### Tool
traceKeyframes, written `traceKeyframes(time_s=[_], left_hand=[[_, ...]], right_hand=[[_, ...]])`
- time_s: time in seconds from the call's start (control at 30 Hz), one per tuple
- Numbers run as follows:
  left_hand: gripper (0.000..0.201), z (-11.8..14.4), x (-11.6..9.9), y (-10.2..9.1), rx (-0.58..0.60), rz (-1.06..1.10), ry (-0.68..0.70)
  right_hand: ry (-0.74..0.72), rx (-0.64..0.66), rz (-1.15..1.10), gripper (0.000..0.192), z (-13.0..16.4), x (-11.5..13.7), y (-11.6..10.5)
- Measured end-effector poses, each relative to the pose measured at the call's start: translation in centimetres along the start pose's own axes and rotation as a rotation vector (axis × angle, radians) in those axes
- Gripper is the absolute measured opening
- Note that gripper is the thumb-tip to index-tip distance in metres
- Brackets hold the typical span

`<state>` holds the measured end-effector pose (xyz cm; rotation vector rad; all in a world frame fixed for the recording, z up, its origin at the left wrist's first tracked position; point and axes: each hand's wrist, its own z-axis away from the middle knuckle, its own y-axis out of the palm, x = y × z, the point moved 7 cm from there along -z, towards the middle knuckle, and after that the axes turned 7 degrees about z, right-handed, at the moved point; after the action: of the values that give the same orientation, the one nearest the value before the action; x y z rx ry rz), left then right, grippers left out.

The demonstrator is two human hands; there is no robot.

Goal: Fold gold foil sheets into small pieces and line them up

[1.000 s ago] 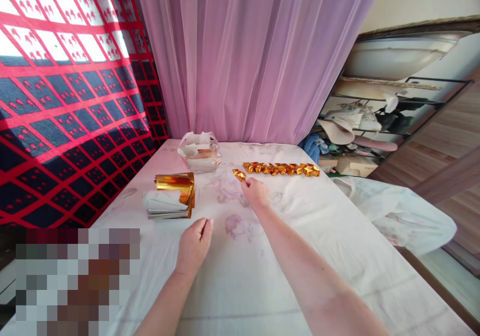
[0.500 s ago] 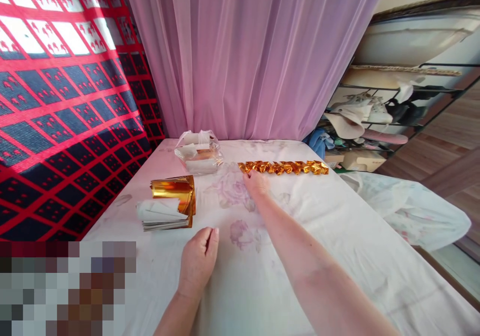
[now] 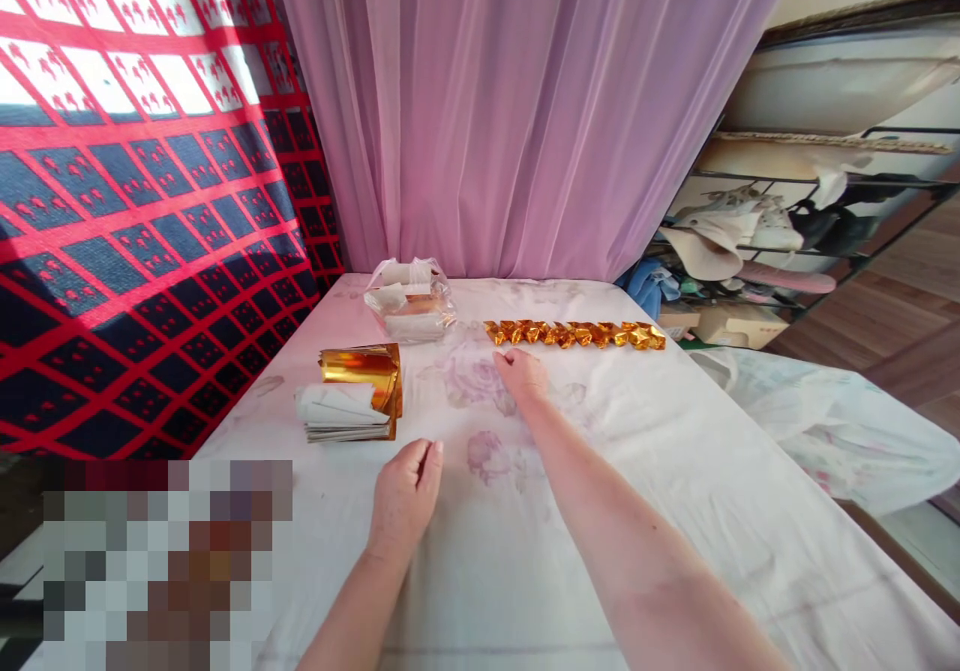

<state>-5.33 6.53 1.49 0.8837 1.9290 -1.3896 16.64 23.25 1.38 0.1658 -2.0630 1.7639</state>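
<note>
A row of several folded gold foil paper pieces (image 3: 574,335) runs across the far right of the cloth-covered table. Just below its left end is my right hand (image 3: 523,373), fingers closed and a small gap away from the foil. My left hand (image 3: 409,479) rests in a loose fist on the cloth, with nothing showing in it. To its upper left lies a stack of gold foil sheets (image 3: 360,369), bent over so that the white paper backs (image 3: 341,406) face up at the front.
A clear plastic bag (image 3: 414,301) with more paper sheets sits at the back of the white floral tablecloth (image 3: 480,571). Purple curtains (image 3: 510,101) hang behind, and a red-and-navy patterned cloth (image 3: 150,201) at left. A loaded shelf rack (image 3: 765,251) and a white plastic bag (image 3: 847,421) stand right.
My right hand has drawn back slightly from the left end of the foil row, leaving it lying there. The view has shifted a little; my left hand stays in its fist.
</note>
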Motion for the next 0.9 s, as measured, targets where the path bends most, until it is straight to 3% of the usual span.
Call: traceKeyframes(time_s=[0.13,0.23,0.33,0.47,0.53,0.7,0.9], left_hand=[[0.029,0.6,-0.5,-0.6,-0.049,-0.019,-0.006],[0.015,1.4,-0.5,-2.8,-0.082,-0.046,-0.013],[0.018,2.9,0.6,-6.9,-0.126,-0.272,-0.036],[0.044,5.9,4.4,-13.2,-0.23,-0.712,-0.267],[0.058,7.4,6.5,-15.3,-0.242,-0.82,-0.407],[0.071,8.6,9.3,-16.8,-0.148,-0.799,-0.579],[0.07,8.3,8.8,-17.3,-0.163,-0.794,-0.642]], right_hand=[[-0.048,0.01,-0.054,0.035,2.6,-1.3,-0.8],[-0.067,-0.006,-0.101,0.04,4.9,-2.9,-1.8],[-0.062,-0.043,-0.144,0.043,6.6,-4.4,-2.7],[-0.044,-0.074,-0.191,0.05,7.6,-5.4,-3.1],[-0.046,-0.085,-0.209,0.053,7.7,-5.5,-3.2],[-0.047,-0.091,-0.226,0.055,8.0,-5.5,-3.2],[-0.065,-0.079,-0.228,0.055,8.4,-5.7,-3.1]])
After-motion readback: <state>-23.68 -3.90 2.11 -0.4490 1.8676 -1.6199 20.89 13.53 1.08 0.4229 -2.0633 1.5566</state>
